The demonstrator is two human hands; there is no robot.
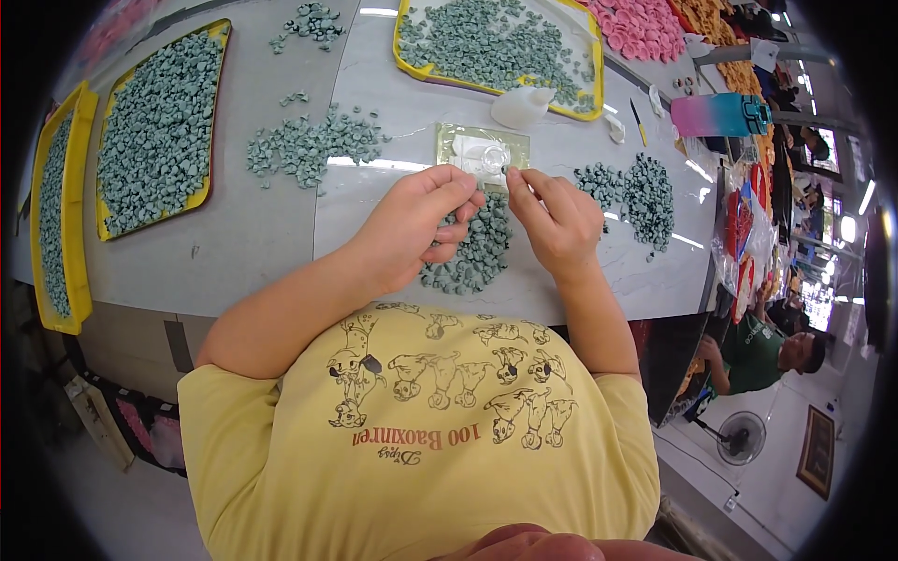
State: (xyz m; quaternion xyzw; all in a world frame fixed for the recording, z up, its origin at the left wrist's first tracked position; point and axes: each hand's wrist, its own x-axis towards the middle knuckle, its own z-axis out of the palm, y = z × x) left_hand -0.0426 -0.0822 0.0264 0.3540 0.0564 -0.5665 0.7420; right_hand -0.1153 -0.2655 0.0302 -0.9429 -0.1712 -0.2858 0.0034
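Note:
My left hand (416, 227) rests over a heap of small grey-green pieces (477, 252) at the table's near edge, fingers curled, fingertips pinched near a clear plastic sheet (482, 150). My right hand (557, 220) is beside it, thumb and forefinger pinched on one small grey-green piece right at the sheet's lower edge. Whether the left fingers hold a piece is hidden. A clear round blob lies on the sheet.
Yellow trays (154, 131) of the same pieces stand at left and far centre (496, 47). Loose piles lie at centre left (309, 145) and right (641, 192). A white squeeze bottle (522, 105), a pink-teal case (720, 114), and another person (776, 351) at lower right.

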